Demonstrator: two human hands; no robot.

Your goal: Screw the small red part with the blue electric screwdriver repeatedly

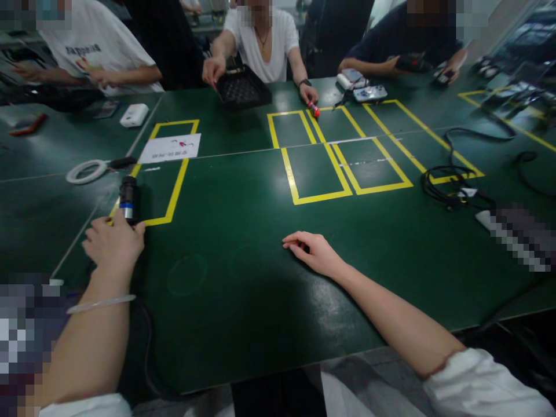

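My left hand [113,242] rests on the green table [243,260] with its fingers curled at the base of a small black bottle [128,199] that stands upright on a yellow tape line. Whether the fingers grip the bottle is unclear. My right hand [311,252] lies palm down on the bare table near the middle, fingers loosely bent, holding nothing. A thin white band sits on my left wrist.
Yellow tape rectangles [324,168] mark the table. A white tape roll [86,171] and paper sheet [170,148] lie at left. Across, a person's hand holds a black tray [242,88], another touches a red object [314,110]. Black cables [452,185] coil at right.
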